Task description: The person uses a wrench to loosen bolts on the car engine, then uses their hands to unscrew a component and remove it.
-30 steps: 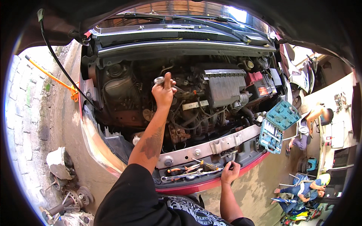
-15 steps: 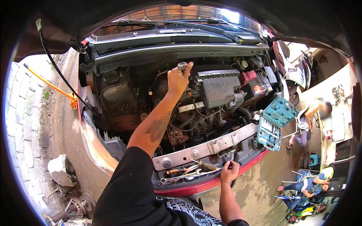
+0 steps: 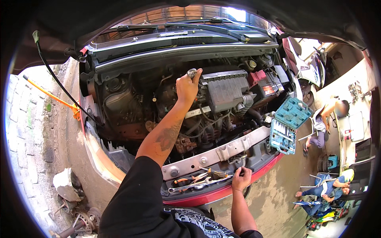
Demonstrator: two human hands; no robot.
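My left hand (image 3: pixel 186 90) reaches over the engine, its fingers wrapped round a tool with a round chrome head, which looks like a ratchet (image 3: pixel 191 73). The head sticks out above the fist, and the rest of the tool is hidden beneath. Beside the fist sits the black engine cover (image 3: pixel 225 90). My right hand (image 3: pixel 241 179) is at the car's red front edge (image 3: pixel 264 170), just below the hood latch (image 3: pixel 238 160). Its fingers are curled together, and what they hold, if anything, is hidden. Left of it lie orange-handled pliers (image 3: pixel 189 179), a screwdriver (image 3: pixel 217 172) and a spanner (image 3: pixel 190 187).
An open teal socket case (image 3: pixel 282 137) rests on the front right corner of the engine bay. The battery (image 3: pixel 268 88) sits at the back right. A black hood prop or cable (image 3: pixel 59 81) slants down at the left. Two people are off to the right.
The whole view has shifted slightly. My left hand keeps its grip on the ratchet over the engine, and my right hand stays at the front edge.
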